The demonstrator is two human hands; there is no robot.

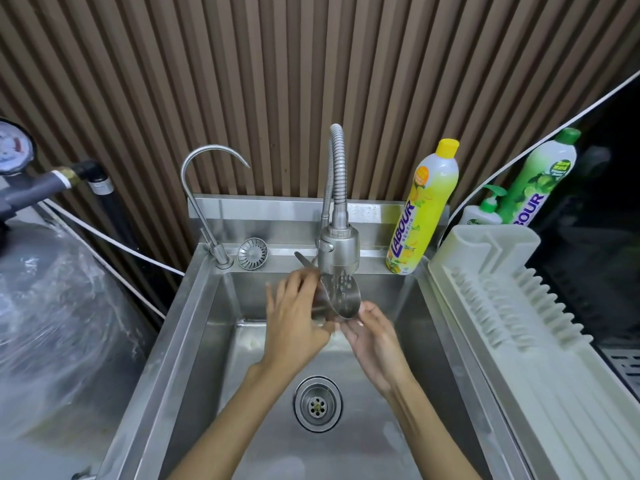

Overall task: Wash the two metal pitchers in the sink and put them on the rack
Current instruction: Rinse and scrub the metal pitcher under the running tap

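A small metal pitcher is tilted directly under the spray head of the flexible faucet, above the steel sink. My left hand grips the pitcher's left side. My right hand cups it from below on the right, fingers touching its lower edge. The pitcher's shiny surface mirrors the spray head's holes. Only one pitcher is in view. The white plastic rack stands on the counter to the right of the sink, with nothing on it.
A thin gooseneck tap and a loose strainer sit on the sink's back ledge. A yellow detergent bottle stands at the back right, with a green bottle and a pump bottle behind the rack. The drain lies below my hands.
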